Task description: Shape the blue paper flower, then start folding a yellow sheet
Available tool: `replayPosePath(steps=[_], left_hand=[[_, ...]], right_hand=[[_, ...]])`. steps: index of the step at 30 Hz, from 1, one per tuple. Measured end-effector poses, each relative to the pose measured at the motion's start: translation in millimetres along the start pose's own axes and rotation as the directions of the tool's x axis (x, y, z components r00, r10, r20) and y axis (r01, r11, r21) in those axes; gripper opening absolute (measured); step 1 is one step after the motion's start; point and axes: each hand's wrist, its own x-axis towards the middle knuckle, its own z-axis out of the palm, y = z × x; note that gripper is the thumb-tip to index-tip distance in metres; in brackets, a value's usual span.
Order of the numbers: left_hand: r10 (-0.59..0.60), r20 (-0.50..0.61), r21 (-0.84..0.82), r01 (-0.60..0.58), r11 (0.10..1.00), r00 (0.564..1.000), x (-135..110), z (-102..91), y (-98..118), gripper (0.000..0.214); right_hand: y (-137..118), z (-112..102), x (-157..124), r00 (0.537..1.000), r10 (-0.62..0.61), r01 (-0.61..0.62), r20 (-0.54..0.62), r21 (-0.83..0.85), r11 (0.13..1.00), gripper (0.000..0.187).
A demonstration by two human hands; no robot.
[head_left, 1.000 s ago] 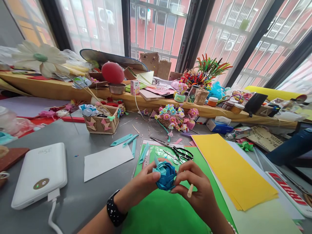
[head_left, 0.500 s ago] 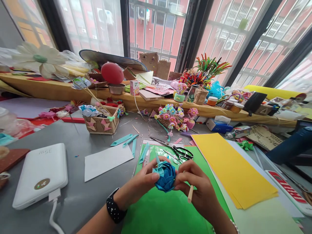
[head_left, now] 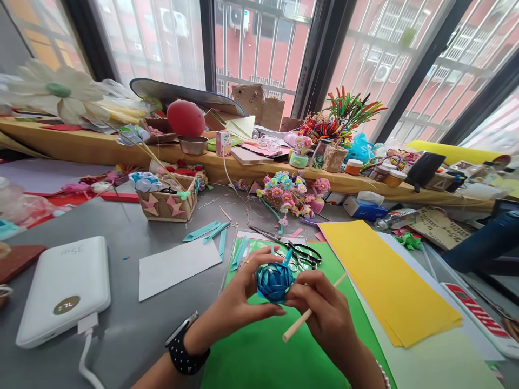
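A blue folded-paper flower is held above the green sheet. My left hand, with a black dotted watch at the wrist, cups it from the left, fingers curled round it. My right hand pinches the flower's right side and also holds a thin wooden stick that slants from lower left to upper right. Black-handled scissors lie just beyond the flower.
A white power bank with its cable lies at the left. White paper and teal strips lie beyond it. Yellow sheets lie to the right. A cardboard basket and paper flowers stand behind, below a cluttered wooden ledge.
The flower has been turned over in my hands, so its ribbed underside now shows. The stick in my right hand has swung from nearly upright to a long slant.
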Motion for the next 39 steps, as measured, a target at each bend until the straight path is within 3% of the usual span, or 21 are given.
replayPosePath(steps=[4,9,13,18,22,27,34,37,39], left_hand=[[0.003,-0.065,-0.06,-0.007,0.998,0.998,1,0.4,2,0.049],[-0.127,-0.124,-0.274,0.089,0.957,0.984,2,4.8,9,0.047],[-0.216,-0.094,-0.346,0.171,0.923,0.972,1,9.0,8,0.045],[-0.241,-0.068,-0.504,0.175,0.846,0.968,2,14.6,-1,0.05],[-0.264,-0.079,-0.57,0.174,0.803,0.961,3,16.3,-8,0.052],[-0.272,-0.048,-0.583,0.194,0.789,0.961,5,14.8,-8,0.053],[-0.262,-0.06,-0.351,0.225,0.909,0.963,5,7.5,5,0.052],[-0.223,-0.088,-0.321,0.185,0.929,0.971,5,6.0,8,0.049],[-0.23,-0.049,-0.327,0.202,0.923,0.972,5,5.8,7,0.054]], right_hand=[[0,-1,0,1.0,-0.018,0.018,-0.019,-0.024,1.0,0.019],[0,2,-5,0.993,0.111,-0.109,-0.041,0.046,0.993,0.012],[-3,6,-8,0.983,0.175,-0.17,-0.056,0.079,0.982,0.012],[-8,11,-9,0.947,0.295,-0.284,-0.128,0.092,0.954,0.004],[-9,15,-9,0.937,0.306,-0.297,-0.166,0.073,0.952,0.003],[-11,16,-4,0.946,0.26,-0.247,-0.193,0.091,0.965,0.007],[-7,11,-7,0.951,0.179,-0.19,-0.251,-0.018,0.982,0.008],[-5,9,-11,0.959,0.14,-0.158,-0.248,-0.053,0.986,0.011],[-5,9,-11,0.965,0.135,-0.148,-0.223,-0.04,0.988,0.008]])
